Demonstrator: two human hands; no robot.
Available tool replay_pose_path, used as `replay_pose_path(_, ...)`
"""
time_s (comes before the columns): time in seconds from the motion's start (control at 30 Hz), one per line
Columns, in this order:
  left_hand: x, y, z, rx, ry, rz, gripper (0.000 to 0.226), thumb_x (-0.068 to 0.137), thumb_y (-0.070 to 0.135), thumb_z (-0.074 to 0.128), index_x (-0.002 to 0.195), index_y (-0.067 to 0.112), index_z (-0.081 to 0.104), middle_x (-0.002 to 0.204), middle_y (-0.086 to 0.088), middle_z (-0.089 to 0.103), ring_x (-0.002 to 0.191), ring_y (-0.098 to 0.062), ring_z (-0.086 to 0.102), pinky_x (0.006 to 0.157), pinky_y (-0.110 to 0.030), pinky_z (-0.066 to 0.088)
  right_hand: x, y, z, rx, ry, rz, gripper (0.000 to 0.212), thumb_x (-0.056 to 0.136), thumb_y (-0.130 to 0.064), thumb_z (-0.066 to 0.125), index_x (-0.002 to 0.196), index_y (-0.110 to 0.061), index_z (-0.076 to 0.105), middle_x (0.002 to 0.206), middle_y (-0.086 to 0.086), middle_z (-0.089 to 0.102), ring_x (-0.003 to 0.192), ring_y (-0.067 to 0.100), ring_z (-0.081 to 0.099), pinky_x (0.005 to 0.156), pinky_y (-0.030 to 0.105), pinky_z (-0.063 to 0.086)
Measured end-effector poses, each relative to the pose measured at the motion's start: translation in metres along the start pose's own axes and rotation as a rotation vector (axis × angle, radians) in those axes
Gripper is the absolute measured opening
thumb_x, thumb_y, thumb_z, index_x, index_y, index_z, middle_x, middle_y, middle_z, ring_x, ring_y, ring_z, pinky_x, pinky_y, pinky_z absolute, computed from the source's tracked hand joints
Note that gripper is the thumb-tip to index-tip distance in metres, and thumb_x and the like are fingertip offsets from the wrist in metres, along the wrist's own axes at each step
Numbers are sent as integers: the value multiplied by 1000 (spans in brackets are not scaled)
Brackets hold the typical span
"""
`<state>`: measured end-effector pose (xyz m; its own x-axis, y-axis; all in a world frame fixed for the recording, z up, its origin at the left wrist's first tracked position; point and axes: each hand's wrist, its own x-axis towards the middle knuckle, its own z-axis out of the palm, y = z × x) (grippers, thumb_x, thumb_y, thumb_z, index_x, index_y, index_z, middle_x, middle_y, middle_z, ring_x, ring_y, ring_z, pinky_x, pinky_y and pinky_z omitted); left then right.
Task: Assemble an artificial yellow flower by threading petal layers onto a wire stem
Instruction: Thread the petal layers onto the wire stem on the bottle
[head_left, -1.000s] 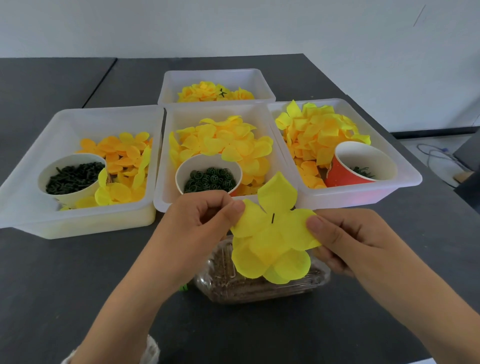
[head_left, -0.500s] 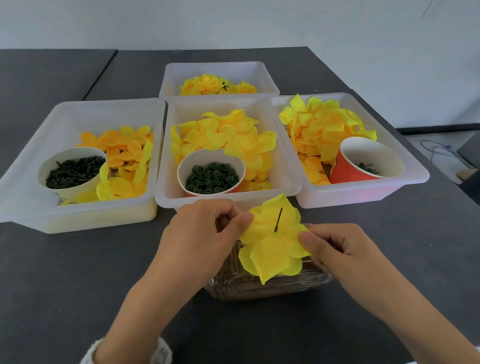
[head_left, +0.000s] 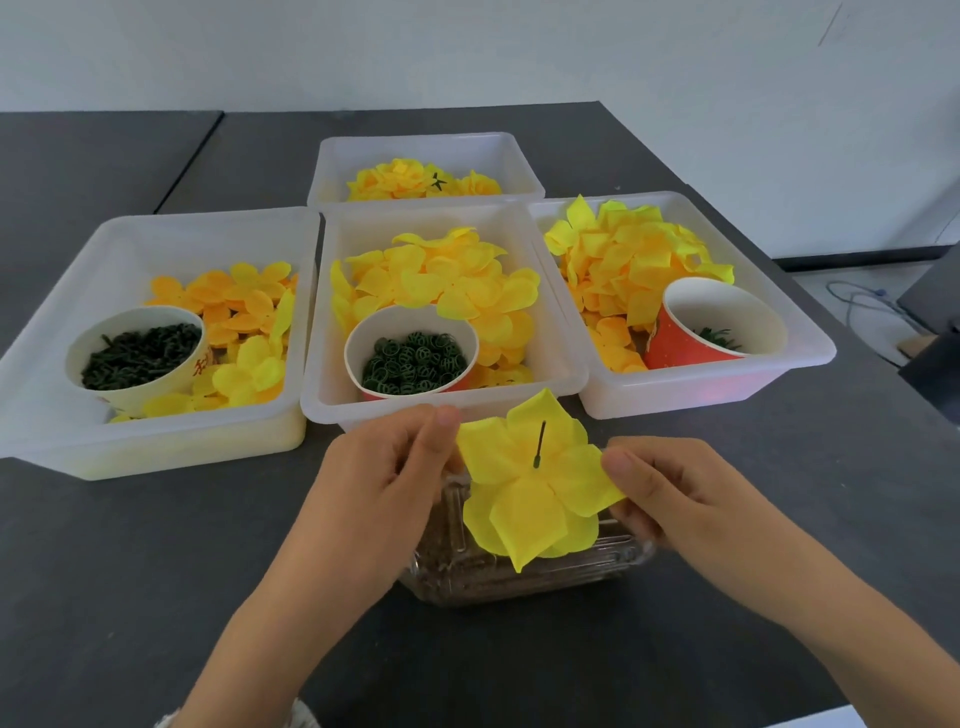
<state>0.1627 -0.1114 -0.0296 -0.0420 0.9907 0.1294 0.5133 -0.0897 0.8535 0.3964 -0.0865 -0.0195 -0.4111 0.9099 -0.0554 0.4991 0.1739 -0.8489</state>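
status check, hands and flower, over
Left hand and right hand pinch opposite edges of the yellow petal layer. Wire stem pokes through its centre. Nothing in the way.

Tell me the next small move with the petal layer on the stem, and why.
Probably slide the petal layer a little further down the wire stem. The stem's dark tip already pokes up through the layer's centre, and the left hand and right hand each pinch an opposite edge, so both are placed to ease it down evenly.
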Motion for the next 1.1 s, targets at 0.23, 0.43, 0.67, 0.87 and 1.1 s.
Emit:
replay_pose_path(0.23, -40, -5, -12, -108, -69, -118, 46, 85, 60, 31, 73, 31, 65, 55, 1, 59, 44, -4, 50, 45, -12, 37, -18, 4, 6, 296, -24, 196, 48, 81, -58, 42, 77, -14, 60, 54, 6, 54, 33, 10, 37, 35, 20, 32)
replay_pose_path(0.43, -80, 9, 20, -403, -341, -373, 18, 88, 42, 53, 87, 38, 70, 61, -7, 69, 46, -12, 58, 45, -18, 42, -27, 5, 18, 632, -60, 351, 43, 77, -39, 55, 89, 2, 59, 56, 14, 55, 30, 14, 41, 32, 20, 38)
replay_pose_path(0.67, -76, 14, 58, -708, -193, -537, 24, 91, 33, 53, 105, 18, 65, 59, -15, 64, 38, -20, 55, 38, -23, 42, -31, -4, 32, 754, -15, 364, 46, 62, -43, 68, 84, -3, 60, 55, 13, 55, 29, 14, 42, 33, 22, 39)
replay_pose_path(0.87, -71, 17, 70, -802, -97, -547, 28, 93, 28, 50, 98, 3, 62, 54, -14, 60, 31, -17, 48, 36, -26, 41, -30, -8, 34, 627, 12, 333, 33, 73, -35, 62, 78, -2, 59, 53, 8, 57, 31, 12, 44, 34, 24, 41)
replay_pose_path(1.1, -67, 15, 73, -754, 1, -484, 24, 96, 18, 52, 85, 1, 65, 49, -11, 55, 30, -14, 39, 35, -25, 35, -25, -9, 31, 535, 56, 304, 30, 76, -35, 60, 74, -5, 58, 49, 4, 55, 31, 12, 43, 37, 25, 43)
